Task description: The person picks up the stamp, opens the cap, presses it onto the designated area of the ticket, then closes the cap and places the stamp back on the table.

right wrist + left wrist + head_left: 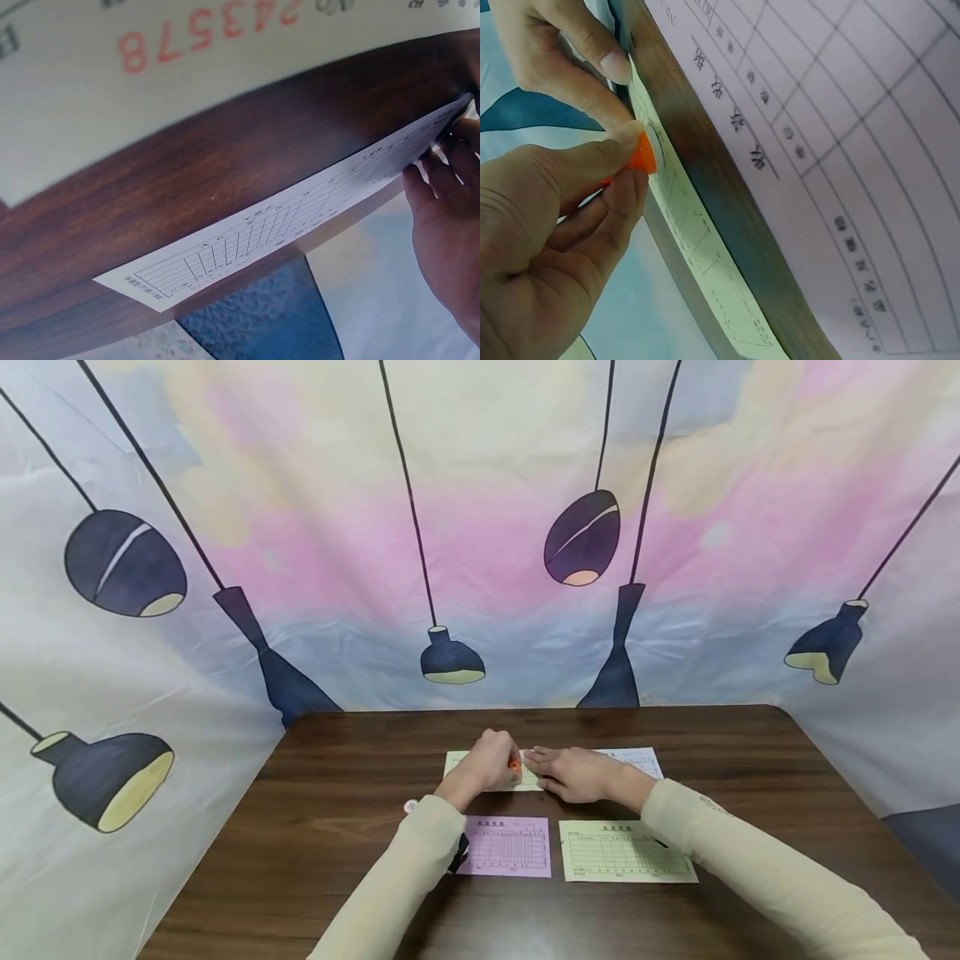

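Note:
My left hand (489,762) pinches a small orange stamp (645,157) with a white rim between thumb and fingers. The stamp's rim meets a pale yellow-green form (720,289) at the back of the table. Beside it, my right hand (576,774) lies with fingers stretched over the right part of that form. A white form (637,758) sits to the right, partly beneath the right hand; the right wrist view shows its printed grid. Any mark under the stamp is hidden.
Nearer me lie a purple form (510,847) and a second yellow-green form (622,853), partly covered by my sleeves. A small white round piece (411,806) rests left of the forms. Behind the brown table (360,752) hangs a cloth (510,593) with painted lamps.

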`<state>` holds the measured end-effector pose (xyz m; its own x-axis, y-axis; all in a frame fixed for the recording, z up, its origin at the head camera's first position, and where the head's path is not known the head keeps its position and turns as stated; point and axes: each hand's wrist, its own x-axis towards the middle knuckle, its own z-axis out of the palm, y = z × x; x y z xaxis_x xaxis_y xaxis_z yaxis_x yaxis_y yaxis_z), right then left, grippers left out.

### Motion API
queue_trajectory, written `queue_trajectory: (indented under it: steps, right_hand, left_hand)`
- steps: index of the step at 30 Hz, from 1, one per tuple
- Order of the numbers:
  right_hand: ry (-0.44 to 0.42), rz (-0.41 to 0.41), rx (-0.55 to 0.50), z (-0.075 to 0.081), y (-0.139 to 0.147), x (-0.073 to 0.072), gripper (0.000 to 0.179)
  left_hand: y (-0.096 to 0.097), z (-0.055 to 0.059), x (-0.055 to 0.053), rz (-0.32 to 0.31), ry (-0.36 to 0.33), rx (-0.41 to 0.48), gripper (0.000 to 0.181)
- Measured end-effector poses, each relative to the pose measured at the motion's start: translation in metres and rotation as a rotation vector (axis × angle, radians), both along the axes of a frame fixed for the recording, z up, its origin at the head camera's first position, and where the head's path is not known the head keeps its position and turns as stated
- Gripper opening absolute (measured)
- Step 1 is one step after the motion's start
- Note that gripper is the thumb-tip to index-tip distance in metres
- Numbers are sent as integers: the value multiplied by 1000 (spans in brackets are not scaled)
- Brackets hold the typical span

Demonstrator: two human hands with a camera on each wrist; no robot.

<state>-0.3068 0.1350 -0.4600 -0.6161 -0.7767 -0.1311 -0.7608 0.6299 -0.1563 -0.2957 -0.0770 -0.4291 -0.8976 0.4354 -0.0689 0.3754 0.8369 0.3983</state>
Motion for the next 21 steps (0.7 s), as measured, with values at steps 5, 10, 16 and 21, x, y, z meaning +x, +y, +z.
queue_trajectory:
  steps: [5,10,16,21]
  right_hand:
    - [10,7,-9,2,0,0,53]
    - [-3,-1,7,1,2,2,52]
    - [22,19,16,1,0,1,51]
    - [27,17,18,2,-5,0,51]
  left_hand:
    - [2,2,3,16,-6,-12,9]
    - [2,-6,7,-6,-3,-9,6]
    - [-10,-10,7,-39,45,57,12]
    - [-26,-4,5,-35,72,131,14]
